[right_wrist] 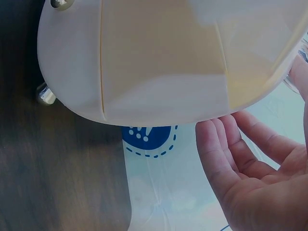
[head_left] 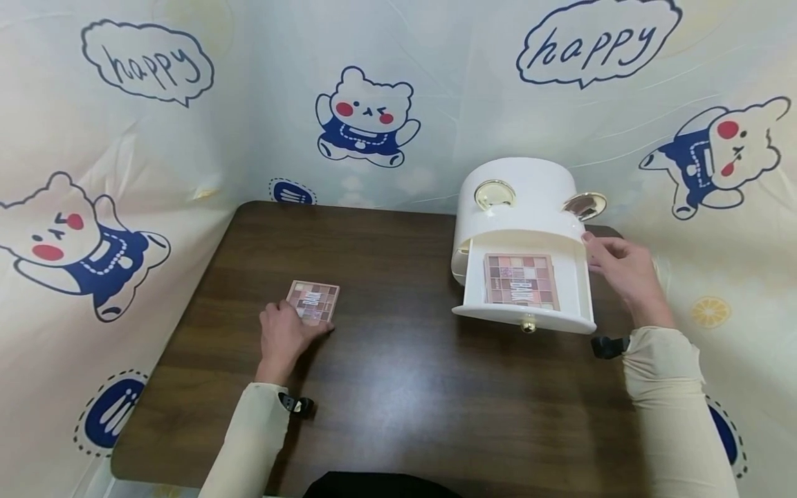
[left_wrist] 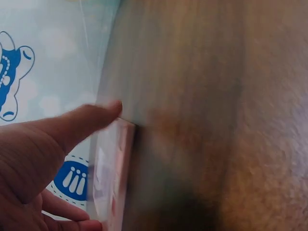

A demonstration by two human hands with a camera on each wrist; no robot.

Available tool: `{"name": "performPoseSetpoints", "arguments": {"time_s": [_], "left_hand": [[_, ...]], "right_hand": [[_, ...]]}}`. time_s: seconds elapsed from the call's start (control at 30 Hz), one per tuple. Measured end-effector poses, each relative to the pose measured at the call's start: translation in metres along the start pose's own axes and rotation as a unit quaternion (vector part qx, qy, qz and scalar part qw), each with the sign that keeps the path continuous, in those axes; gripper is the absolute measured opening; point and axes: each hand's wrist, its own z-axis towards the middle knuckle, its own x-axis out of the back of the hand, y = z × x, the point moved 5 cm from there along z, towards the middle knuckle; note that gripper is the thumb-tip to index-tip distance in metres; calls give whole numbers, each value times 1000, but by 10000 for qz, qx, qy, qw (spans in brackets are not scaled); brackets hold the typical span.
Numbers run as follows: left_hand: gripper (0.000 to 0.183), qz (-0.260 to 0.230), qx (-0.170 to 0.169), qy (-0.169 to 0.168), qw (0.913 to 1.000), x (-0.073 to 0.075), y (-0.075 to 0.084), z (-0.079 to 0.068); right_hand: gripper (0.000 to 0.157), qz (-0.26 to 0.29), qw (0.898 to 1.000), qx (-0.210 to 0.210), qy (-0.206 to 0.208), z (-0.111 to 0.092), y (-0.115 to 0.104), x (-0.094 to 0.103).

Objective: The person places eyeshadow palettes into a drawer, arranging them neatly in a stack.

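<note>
On the left of the table lies a flat eyeshadow palette [head_left: 316, 299] with a pinkish checkered lid. My left hand [head_left: 283, 339] holds it across its near end, thumb at the right side and fingers at the left. In the left wrist view the palette [left_wrist: 115, 178] is seen nearly edge-on beside the thumb. To the right stands a rounded white storage box [head_left: 519, 187] with its drawer [head_left: 573, 283] pulled out. Another similar palette [head_left: 519, 280] lies inside the drawer. My right hand [head_left: 629, 277] rests its fingertips against the box's right side; the right wrist view shows these fingers [right_wrist: 211, 149] fairly straight.
Two gold-rimmed ear-like discs [head_left: 495, 194] top the box, and a gold knob [head_left: 528, 324] sits on the drawer front. The brown wooden table [head_left: 386, 360] meets a printed cloth backdrop [head_left: 367, 41] behind and at both sides.
</note>
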Motion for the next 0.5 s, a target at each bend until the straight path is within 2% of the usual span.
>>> {"name": "performPoseSetpoints", "arguments": {"time_s": [0.13,0.33,0.5], "left_hand": [[103,-88,181,56,9998,-3,-4,-2],[116,-14,261,82,9996,-6,-8,-6],[114,33,283,73,9996,-9,-12,-6]], "right_hand": [[89,7,10000,-20,-9,0,2,-1],[88,28,10000,7,15,0,1,-1],[88,52,10000,-31,7,0,1,0]]}}
